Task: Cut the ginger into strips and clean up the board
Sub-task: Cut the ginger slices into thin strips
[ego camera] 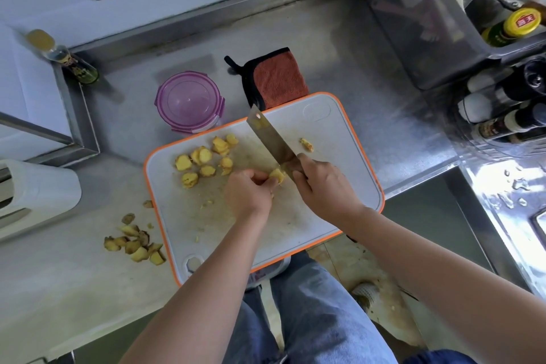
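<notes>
One small piece of ginger sits near the centre of the frame on the cutting board, pinched from the left by the curled fingers of the left hand. Just right of it, the right hand is clenched round the handle of a cleaver, whose blade runs up and to the left from the piece, its edge against the ginger. A scatter of yellow ginger slices lies on the board up and left of the hands, and a lone ginger scrap lies right of the blade. The board is white with an orange rim and juts over the edge of the steel counter. Off the board, at lower left, a heap of brownish ginger trimmings rests on the counter. Beyond the board's far edge stand a round container with a purple lid and an orange cloth edged in black. A glass bottle stands at upper left, and a yellow-capped bottle at upper right.
</notes>
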The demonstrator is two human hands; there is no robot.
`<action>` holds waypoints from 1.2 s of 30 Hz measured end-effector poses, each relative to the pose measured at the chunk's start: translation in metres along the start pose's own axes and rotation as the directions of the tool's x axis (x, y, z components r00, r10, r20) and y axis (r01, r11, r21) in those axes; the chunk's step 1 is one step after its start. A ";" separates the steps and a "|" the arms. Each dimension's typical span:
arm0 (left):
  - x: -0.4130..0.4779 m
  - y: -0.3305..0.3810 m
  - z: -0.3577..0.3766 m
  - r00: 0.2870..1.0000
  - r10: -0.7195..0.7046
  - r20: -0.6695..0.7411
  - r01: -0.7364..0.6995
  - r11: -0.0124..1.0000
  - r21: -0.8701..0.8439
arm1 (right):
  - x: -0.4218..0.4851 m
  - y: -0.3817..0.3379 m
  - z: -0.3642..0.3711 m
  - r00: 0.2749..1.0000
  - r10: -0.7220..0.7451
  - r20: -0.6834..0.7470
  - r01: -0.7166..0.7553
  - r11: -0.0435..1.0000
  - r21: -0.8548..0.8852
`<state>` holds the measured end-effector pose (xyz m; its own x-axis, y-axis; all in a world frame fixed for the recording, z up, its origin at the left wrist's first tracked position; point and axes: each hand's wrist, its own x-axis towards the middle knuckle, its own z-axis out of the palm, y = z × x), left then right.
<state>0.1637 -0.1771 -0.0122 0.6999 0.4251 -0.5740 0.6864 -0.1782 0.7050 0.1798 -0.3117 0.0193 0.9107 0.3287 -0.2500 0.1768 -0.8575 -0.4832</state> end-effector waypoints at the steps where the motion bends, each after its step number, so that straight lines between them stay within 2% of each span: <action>1: 0.000 0.001 0.000 1.000 0.000 0.001 0.000 1.000 0.001 | -0.002 -0.001 -0.003 1.000 -0.016 0.004 0.016 1.000 -0.010; 6: -0.002 0.003 -0.004 1.000 0.015 0.009 -0.015 1.000 0.011 | -0.003 -0.002 -0.003 0.995 -0.021 0.098 0.029 0.996 -0.081; 12: -0.001 0.002 -0.003 1.000 0.024 0.011 -0.024 1.000 0.011 | -0.012 0.002 -0.002 0.989 0.026 0.142 -0.012 0.996 -0.093; 18: -0.002 0.003 -0.003 0.999 0.032 0.008 -0.032 0.999 0.028 | -0.004 -0.002 0.006 0.989 0.035 0.143 -0.019 0.994 -0.112; 27: -0.003 0.003 -0.006 1.000 0.022 0.019 -0.022 1.000 0.003 | -0.001 0.000 0.005 1.000 0.022 0.004 -0.022 1.000 -0.002; 36: -0.004 0.004 -0.007 1.000 0.019 0.017 -0.019 1.000 -0.006 | -0.007 -0.004 0.002 0.995 -0.011 0.100 0.019 0.996 -0.087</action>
<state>0.1618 -0.1731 -0.0041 0.7159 0.4069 -0.5674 0.6719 -0.1804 0.7183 0.1726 -0.3102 0.0213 0.8670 0.3758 -0.3273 0.2262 -0.8820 -0.4134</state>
